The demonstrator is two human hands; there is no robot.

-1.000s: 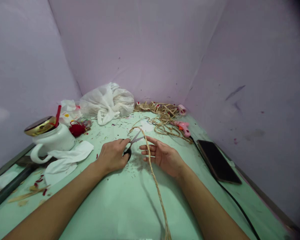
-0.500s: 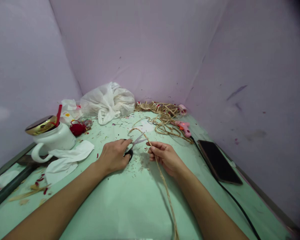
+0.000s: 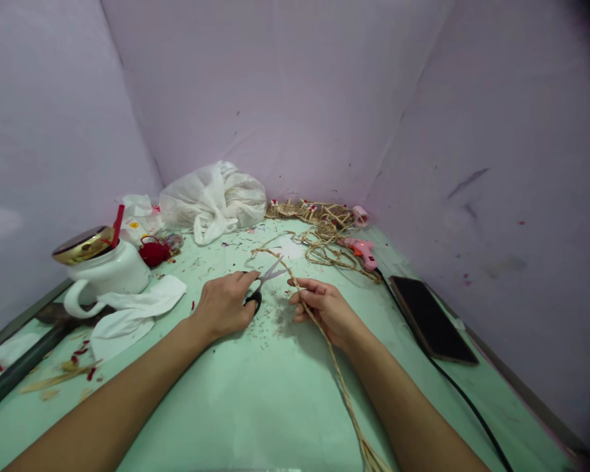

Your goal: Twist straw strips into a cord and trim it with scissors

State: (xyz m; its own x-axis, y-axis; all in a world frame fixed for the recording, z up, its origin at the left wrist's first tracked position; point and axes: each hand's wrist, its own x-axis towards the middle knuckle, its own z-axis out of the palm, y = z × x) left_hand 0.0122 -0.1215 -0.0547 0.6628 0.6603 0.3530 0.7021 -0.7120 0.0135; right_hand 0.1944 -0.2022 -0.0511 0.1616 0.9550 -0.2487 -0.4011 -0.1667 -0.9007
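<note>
Reaches forward with the left forearm (image 3: 132,393) and the right forearm (image 3: 403,400) both bare, angling in from the lower corners toward the center. Holds the left hand (image 3: 227,301) low and back upward, on a nearly straight wrist (image 3: 196,331), with thumb and forefinger pointing toward the other hand, slightly apart in a firm grip. Turns the right hand (image 3: 328,313) partly on its side at the end of the opposite slant, pinching between thumb and forefinger and bending the remaining fingers loosely beneath. Leaves a clear gap between the two hands.
</note>
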